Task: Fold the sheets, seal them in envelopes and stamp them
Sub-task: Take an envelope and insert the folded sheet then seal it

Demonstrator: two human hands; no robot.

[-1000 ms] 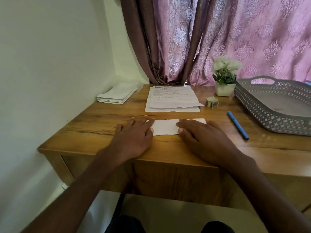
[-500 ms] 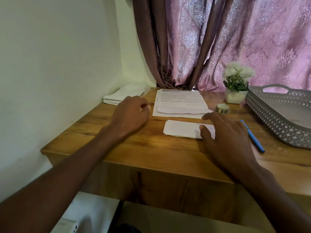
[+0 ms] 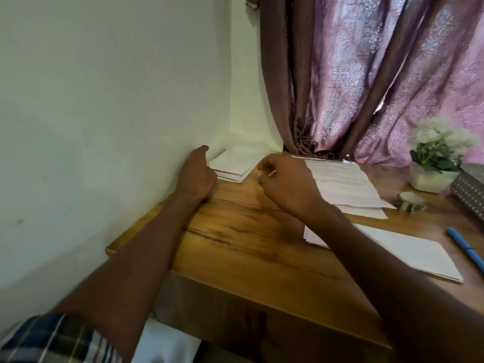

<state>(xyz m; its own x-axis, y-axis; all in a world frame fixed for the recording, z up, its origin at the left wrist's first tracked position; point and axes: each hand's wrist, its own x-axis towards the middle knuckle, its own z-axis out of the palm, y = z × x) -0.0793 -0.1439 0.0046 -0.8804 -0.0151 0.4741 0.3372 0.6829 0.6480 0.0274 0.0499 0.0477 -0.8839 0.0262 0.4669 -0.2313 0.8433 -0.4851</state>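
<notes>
Desk: wooden desk (image 3: 235, 247) set into a corner, a pale wall on one side and a pink patterned curtain (image 3: 366, 74) hanging behind it.
Envelope stack: white envelope stack (image 3: 234, 165) lies at the desk's far corner, against the wall; every place below is given from this stack.
Left hand: left hand (image 3: 196, 174) sits at the stack's wall-side edge, thumb raised along the wall, fingers curled at the stack's near edge and touching it. Whether it has actually lifted an envelope, I cannot tell.
Right hand: right hand (image 3: 285, 182) hovers just beside the stack on the side away from the wall, fingers loosely curled and blurred, holding nothing that I can make out.
Printed sheets: pile of printed sheets (image 3: 345, 182) lies further from the wall than the stack, beyond the right hand, at the foot of the curtain.
Folded sheet: folded sheet (image 3: 408, 252) lies flat well apart from the stack, nearer the desk's front edge, partly under the right forearm.
Stamp roll: stamp roll (image 3: 410, 201) sits past the printed sheets.
Pen: blue pen (image 3: 465, 247) lies beyond the folded sheet.
Plant: white-flowered plant (image 3: 437, 158) in a white pot stands by the curtain, far from the stack.
Basket: grey basket (image 3: 470, 189) shows at the frame's edge beside the plant.
Sleeve: plaid sleeve (image 3: 57, 339) covers the left upper arm.
</notes>
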